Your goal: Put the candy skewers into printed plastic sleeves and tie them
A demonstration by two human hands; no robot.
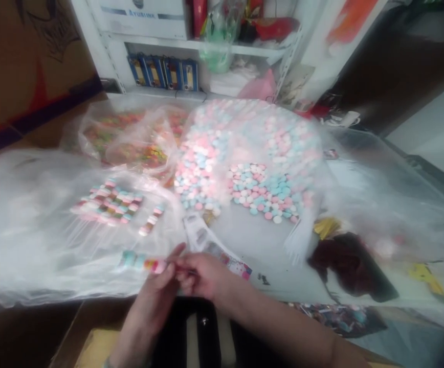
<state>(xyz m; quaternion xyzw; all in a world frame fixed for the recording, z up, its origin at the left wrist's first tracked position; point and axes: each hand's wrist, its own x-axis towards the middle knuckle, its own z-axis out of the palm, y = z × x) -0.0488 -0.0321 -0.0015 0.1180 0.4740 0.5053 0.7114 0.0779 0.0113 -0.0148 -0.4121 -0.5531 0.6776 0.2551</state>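
Observation:
A candy skewer [133, 260] with pale blue, pink, red and yellow pieces points left over the plastic-covered table. My left hand [156, 289] is closed on its right end, with thumb and fingers pinched together. Beside it, touching, my right hand [206, 276] is closed at the same end; a thin dark strip shows at its fingers, too blurred to name. Finished-looking candy skewers [109, 204] lie in a row to the left, with a single short skewer [152, 221] apart from them. Pink, blue and white candies [260, 191] are heaped beyond my hands.
A clear bag of colourful gummies [141, 148] lies at the back left. White sticks [298, 237], gold twist ties [326, 227], a dark brown bag [352, 266] and a yellow tool [429, 280] lie to the right. Printed labels [210, 240] lie just past my hands. Shelves [156, 43] stand behind.

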